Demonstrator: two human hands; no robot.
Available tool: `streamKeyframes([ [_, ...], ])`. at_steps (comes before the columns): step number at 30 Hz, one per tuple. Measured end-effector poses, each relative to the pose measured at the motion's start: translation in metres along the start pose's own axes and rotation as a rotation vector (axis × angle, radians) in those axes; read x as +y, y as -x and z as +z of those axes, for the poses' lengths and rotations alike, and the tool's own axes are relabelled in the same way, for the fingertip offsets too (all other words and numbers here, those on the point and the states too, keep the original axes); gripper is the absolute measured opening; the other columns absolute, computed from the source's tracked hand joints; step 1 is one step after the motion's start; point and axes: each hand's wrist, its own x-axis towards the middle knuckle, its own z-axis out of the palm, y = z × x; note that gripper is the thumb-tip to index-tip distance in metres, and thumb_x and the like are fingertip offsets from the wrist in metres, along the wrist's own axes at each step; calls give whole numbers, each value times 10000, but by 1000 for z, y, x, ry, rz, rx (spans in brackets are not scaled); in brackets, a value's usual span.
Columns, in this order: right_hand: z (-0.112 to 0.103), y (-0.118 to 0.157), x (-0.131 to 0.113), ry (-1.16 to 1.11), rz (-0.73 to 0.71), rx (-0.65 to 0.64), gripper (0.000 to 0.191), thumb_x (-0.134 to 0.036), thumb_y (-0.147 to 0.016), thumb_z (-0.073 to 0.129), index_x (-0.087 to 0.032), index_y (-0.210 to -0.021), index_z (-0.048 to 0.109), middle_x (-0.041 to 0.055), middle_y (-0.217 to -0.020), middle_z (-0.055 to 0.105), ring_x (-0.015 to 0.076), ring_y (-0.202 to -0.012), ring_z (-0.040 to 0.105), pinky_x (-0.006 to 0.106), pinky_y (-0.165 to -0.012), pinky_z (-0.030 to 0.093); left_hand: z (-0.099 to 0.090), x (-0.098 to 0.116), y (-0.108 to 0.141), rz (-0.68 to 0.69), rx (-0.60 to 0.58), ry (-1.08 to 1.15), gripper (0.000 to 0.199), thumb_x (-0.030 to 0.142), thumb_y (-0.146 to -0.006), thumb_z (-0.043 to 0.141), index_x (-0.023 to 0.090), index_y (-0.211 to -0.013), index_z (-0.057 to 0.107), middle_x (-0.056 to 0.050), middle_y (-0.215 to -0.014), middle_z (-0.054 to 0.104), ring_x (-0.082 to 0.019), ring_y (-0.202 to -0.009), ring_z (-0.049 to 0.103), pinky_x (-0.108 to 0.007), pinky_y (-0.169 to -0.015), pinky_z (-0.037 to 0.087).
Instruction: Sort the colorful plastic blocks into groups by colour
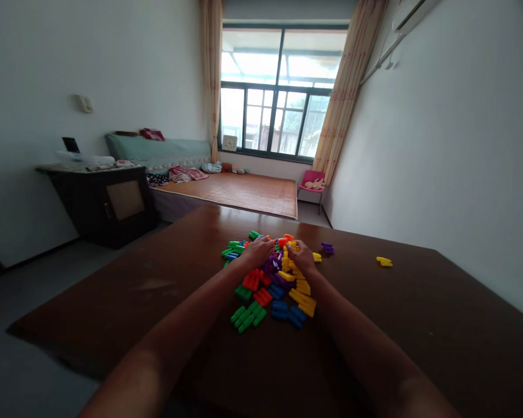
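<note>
A pile of bright plastic building pieces lies on the dark brown table. My left hand is over the pile's far left side, fingers curled together among the pieces; what they hold is hidden. On the other side, my right hand closes thumb and fingers at a yellow piece. Red-orange pieces sit between the two hands. Purple pieces fill the middle. Nearer me are green pieces, red pieces, blue pieces and joined yellow pieces.
A purple piece and a yellow piece lie apart on the right. Beyond the table stand a bed, a pink chair and a dark cabinet. A window is at the back.
</note>
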Motion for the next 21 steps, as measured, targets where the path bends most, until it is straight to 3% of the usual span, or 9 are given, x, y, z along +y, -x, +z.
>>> streamKeyframes([
  [3, 12, -4, -32, 11, -91, -39, 455, -528, -835, 536, -182, -1115, 633, 112, -1038, 695, 256, -979, 645, 344, -856, 475, -11, -41, 21, -108, 89, 29, 284, 299, -942, 418, 205, -913, 684, -77, -976, 645, -192, -940, 599, -319, -885, 462],
  [7, 26, -4, -71, -42, -295, -219, 409, -449, -846, 563, -196, -1162, 627, 83, -1061, 695, 236, -957, 643, 354, -871, 475, -9, -84, 46, -256, 193, 100, 311, 332, -943, 410, 214, -964, 697, -70, -1079, 663, -198, -1051, 582, -332, -960, 436],
  [10, 34, -2, -96, -103, -407, -395, 418, -436, -872, 537, -215, -1222, 598, 42, -1058, 704, 196, -918, 650, 326, -845, 496, -3, -102, 54, -398, 267, 177, 360, 383, -948, 385, 226, -1026, 700, -62, -1225, 632, -218, -1174, 535, -367, -1023, 404],
  [13, 37, 4, -117, -159, -503, -515, 409, -421, -931, 435, -218, -1257, 575, 39, -1124, 686, 183, -990, 630, 339, -900, 482, -1, -110, 56, -418, 316, 302, 456, 398, -970, 290, 214, -1081, 692, -59, -1245, 635, -205, -1212, 522, -368, -1058, 383],
  [15, 32, 19, -127, -132, -566, -500, 415, -430, -950, 387, -220, -1251, 582, 58, -1175, 662, 190, -1053, 605, 358, -941, 458, -1, -110, 56, -364, 323, 363, 512, 402, -978, 237, 200, -1083, 696, -58, -1203, 664, -190, -1187, 546, -352, -1055, 389],
  [18, 17, 67, -133, 13, -735, -488, 418, -482, -931, 421, -251, -1234, 593, 67, -1218, 637, 212, -1135, 556, 387, -992, 410, -1, -106, 57, -336, 301, 391, 543, 438, -975, 236, 205, -1023, 724, -50, -1150, 693, -185, -1134, 582, -334, -1032, 412],
  [21, 0, 126, -127, 148, -949, -642, 513, -578, -872, 488, -315, -1311, 522, 39, -1333, 566, 231, -1268, 447, 442, -1099, 271, -1, -98, 58, -369, 277, 360, 504, 454, -964, 290, 241, -954, 747, -33, -1162, 689, -189, -1159, 565, -340, -1053, 389],
])
